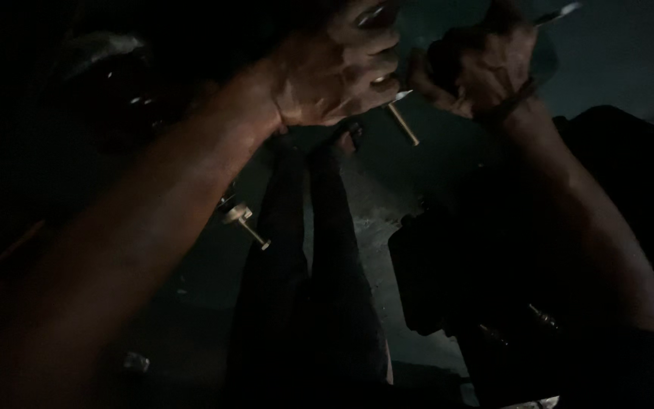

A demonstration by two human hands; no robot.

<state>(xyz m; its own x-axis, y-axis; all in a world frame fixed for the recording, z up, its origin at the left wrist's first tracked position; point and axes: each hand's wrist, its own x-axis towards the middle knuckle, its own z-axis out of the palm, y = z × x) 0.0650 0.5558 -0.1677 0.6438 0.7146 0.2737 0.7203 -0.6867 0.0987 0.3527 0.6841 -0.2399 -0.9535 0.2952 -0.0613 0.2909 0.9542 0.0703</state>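
head view, and a very dark one: both arms reach up and away from the camera, so the hands work at the top of the frame. left hand [334,72] is clenched around a slim brass-coloured rod [403,123], whose pale end pokes out below the curled fingers [376,57] and slants down to the right; that tight fist looks like a grip meant to steady or turn it. right hand [474,72] is also closed, just beside the left and almost touching it, around something dark i cannot make out; a thin shiny bit [562,11] sticks out above it toward the top edge. a band [512,102] circles that wrist.

the rod is thin, straight and dull yellow, with a brighter tip, held up in the air between the two fists. lower left, a second brass pin with a round head [245,223] lies well apart from the hands. a dark bulky block [448,273] sits below right, and the grey floor [372,204] shows between.
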